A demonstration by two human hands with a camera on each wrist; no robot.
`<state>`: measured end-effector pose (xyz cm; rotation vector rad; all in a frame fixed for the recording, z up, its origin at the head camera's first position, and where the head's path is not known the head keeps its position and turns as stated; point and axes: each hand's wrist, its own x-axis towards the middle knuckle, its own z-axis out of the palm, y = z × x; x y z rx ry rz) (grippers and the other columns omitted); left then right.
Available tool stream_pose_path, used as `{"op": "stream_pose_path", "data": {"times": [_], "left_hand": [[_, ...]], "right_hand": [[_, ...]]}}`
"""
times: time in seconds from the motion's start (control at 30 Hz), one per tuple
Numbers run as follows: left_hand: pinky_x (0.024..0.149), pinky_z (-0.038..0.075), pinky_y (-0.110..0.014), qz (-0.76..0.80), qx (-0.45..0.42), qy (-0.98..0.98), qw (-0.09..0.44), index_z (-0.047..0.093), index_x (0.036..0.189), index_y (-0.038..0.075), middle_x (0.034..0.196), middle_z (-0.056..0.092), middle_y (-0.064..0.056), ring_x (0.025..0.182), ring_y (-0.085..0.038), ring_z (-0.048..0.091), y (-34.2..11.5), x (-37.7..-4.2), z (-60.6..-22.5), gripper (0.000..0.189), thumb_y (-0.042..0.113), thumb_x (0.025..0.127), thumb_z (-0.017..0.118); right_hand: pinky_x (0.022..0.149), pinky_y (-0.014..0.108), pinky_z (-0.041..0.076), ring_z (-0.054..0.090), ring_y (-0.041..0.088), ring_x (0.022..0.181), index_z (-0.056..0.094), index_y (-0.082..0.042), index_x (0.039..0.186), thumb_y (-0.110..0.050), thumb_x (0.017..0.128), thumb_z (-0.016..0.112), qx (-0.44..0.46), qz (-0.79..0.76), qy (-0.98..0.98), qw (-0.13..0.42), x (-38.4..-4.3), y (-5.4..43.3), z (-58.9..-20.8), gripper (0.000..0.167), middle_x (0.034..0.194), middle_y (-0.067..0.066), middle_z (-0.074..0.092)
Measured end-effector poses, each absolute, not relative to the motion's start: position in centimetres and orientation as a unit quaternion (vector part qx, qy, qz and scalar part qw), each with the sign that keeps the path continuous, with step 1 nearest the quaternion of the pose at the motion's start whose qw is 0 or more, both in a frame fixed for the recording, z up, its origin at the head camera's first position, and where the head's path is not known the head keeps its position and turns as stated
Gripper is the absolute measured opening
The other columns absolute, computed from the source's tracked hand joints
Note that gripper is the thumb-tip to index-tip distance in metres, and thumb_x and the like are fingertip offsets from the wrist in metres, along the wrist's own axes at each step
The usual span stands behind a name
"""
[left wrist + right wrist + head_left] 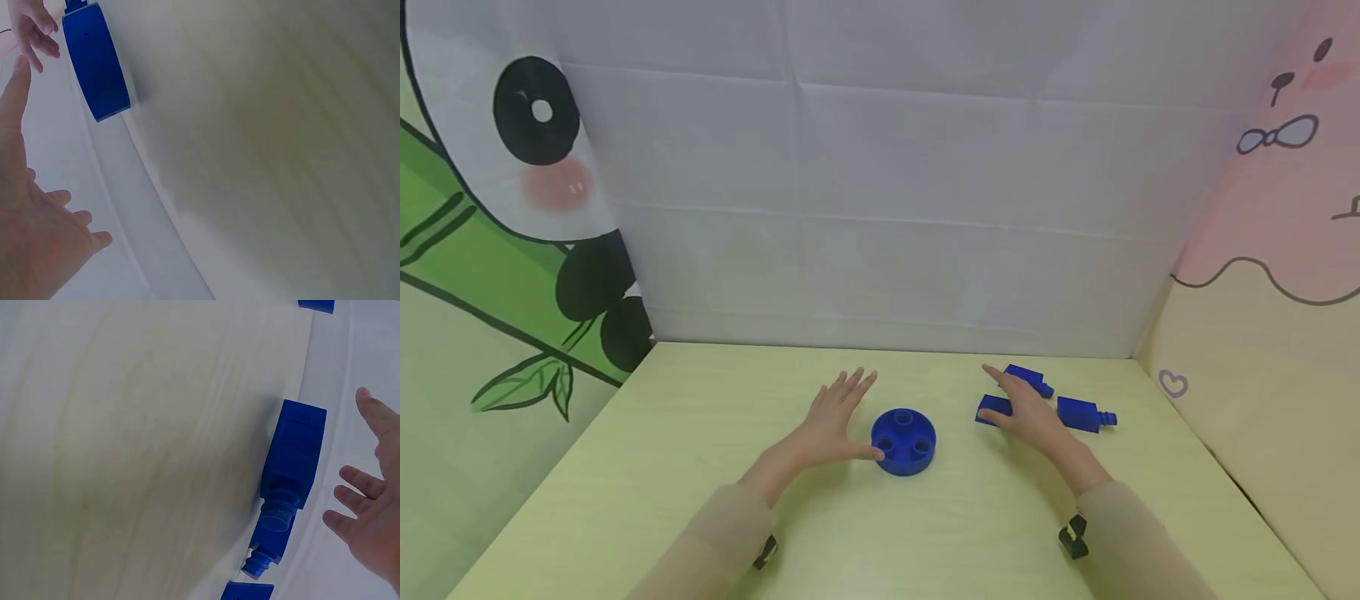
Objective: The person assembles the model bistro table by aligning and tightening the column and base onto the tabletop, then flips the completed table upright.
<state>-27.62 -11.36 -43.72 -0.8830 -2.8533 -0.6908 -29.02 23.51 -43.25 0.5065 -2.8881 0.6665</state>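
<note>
A round blue base (903,464) with three raised sockets lies flat on the table. My left hand (829,429) is spread just left of it, the thumb tip overlapping its rim in the head view; the left wrist view shows the base (97,65) edge-on, beyond the thumb. My right hand (1032,417) hovers with spread fingers over a blue rectangular block (990,408), partly hiding it. Two similar blocks lie close by: one behind the fingers (1025,377), another to the right (1077,414). A ridged, screw-like end shows on the nearest block (295,447) in the right wrist view.
The pale yellow wooden table (700,417) meets a white sheet (910,208) at its back edge. Printed cartoon panels stand at both sides, a panda-like one (535,192) on the left and a pink one (1285,208) on the right.
</note>
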Motion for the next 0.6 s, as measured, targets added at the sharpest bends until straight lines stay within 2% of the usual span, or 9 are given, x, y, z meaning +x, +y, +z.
{"op": "stream_pose_path", "data": {"times": [0.2, 0.33, 0.43, 0.6], "left_hand": [[0.111, 0.013, -0.061, -0.291, -0.291, -0.91, -0.042, 0.005, 0.153, 0.027, 0.158, 0.013, -0.01, 0.142, -0.042, 0.009, -10.7, -28.2, -44.4, 0.116, 0.054, 0.067, 0.079], [0.112, 0.019, -0.054, -0.308, -0.308, -0.897, -0.078, 0.009, 0.153, 0.02, 0.156, 0.021, -0.009, 0.142, -0.037, 0.018, -10.2, -28.6, -44.9, 0.117, 0.048, 0.066, 0.082], [0.113, 0.023, -0.049, -0.304, -0.319, -0.892, -0.095, 0.018, 0.151, 0.011, 0.153, 0.027, -0.011, 0.141, -0.032, 0.025, -9.8, -28.9, -45.1, 0.111, 0.044, 0.068, 0.082], [0.11, 0.03, -0.045, -0.286, -0.317, -0.898, -0.107, 0.036, 0.143, -0.001, 0.144, 0.042, -0.016, 0.134, -0.032, 0.037, -9.3, -28.9, -44.8, 0.094, 0.039, 0.071, 0.081]], "right_hand": [[0.1, 0.058, 0.036, 0.04, 0.045, 0.127, 0.039, -0.007, 0.143, -0.032, 0.085, 0.07, 0.172, 0.2, -0.963, 0.051, -30.0, 23.6, -44.1, 0.07, 0.137, 0.026, 0.046], [0.101, 0.056, 0.037, 0.044, 0.045, 0.123, 0.051, -0.002, 0.133, -0.028, 0.085, 0.07, 0.175, 0.185, -0.966, 0.044, -30.3, 23.4, -44.3, 0.057, 0.13, 0.026, 0.051], [0.1, 0.054, 0.038, 0.047, 0.043, 0.12, 0.057, 0.0, 0.125, -0.024, 0.086, 0.069, 0.18, 0.176, -0.967, 0.047, -30.5, 23.3, -44.4, 0.048, 0.125, 0.025, 0.055], [0.099, 0.051, 0.04, 0.052, 0.04, 0.115, 0.062, 0.001, 0.117, -0.02, 0.086, 0.069, 0.185, 0.16, -0.968, 0.056, -30.9, 23.3, -44.4, 0.038, 0.118, 0.021, 0.06]]}}
